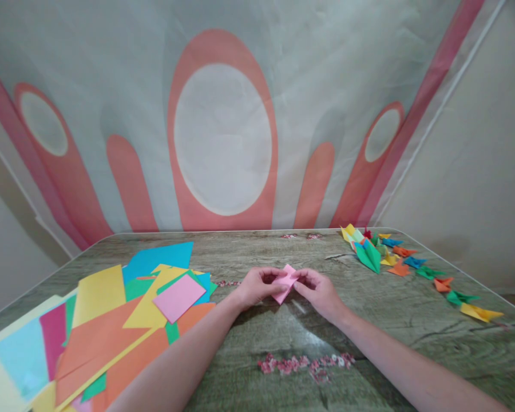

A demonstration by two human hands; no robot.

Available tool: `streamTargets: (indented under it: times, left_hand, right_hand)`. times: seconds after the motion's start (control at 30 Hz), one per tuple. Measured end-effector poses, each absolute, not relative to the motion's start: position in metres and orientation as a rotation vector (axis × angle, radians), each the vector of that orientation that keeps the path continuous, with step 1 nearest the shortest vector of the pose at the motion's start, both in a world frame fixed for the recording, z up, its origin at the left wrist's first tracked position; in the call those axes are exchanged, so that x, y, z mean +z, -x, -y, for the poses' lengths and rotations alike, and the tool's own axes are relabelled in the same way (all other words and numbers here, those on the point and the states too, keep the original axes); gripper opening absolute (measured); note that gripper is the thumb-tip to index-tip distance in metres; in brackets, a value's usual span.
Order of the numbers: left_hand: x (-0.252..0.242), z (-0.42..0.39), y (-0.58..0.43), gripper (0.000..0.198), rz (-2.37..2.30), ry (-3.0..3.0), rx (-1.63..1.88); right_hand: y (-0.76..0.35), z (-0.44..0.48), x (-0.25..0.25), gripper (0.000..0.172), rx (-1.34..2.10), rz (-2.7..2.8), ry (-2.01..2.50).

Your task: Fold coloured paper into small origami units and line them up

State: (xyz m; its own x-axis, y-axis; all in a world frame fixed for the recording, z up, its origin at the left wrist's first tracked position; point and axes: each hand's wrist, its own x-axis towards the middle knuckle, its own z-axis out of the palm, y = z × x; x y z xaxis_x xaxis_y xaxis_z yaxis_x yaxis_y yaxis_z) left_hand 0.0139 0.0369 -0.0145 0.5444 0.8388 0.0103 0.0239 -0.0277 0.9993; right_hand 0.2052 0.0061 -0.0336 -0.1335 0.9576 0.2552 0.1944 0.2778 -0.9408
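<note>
Between my two hands, just above the table, is a small folded piece of pink origami paper (286, 282), diamond-shaped as I see it. My left hand (260, 284) pinches its left side between thumb and fingers. On the right side, my right hand (316, 290) grips it the same way, with thumb and index finger at the edge. Parts of the paper are hidden behind the fingers. A pink square sheet (179, 298) lies on the pile to the left of my left forearm.
A heap of coloured paper (98, 332) covers the table's left side. At the right lie several folded paper figures (443, 284) in a slanting row, with a green paper plane (368, 256) near the far end. The wooden-patterned table (240, 366) meets a printed backdrop (223, 137).
</note>
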Motion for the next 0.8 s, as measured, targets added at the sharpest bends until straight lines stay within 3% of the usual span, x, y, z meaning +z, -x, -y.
streamTargets:
  times: [0.23, 0.53, 0.8]
  left_hand:
    - [-0.013, -0.036, -0.014, 0.039, -0.816, -1.533, 0.805]
    - [-0.007, -0.036, -0.01, 0.041, -0.788, -1.525, 0.758]
    - [-0.018, -0.041, -0.01, 0.031, -0.796, -1.517, 0.812]
  right_hand:
    - [-0.208, -0.006, -0.027, 0.013, 0.747, 1.686, 1.077]
    - [-0.211, -0.006, -0.021, 0.015, 0.73, 1.659, 1.079]
    - [-0.21, -0.004, -0.022, 0.013, 0.737, 1.675, 1.084]
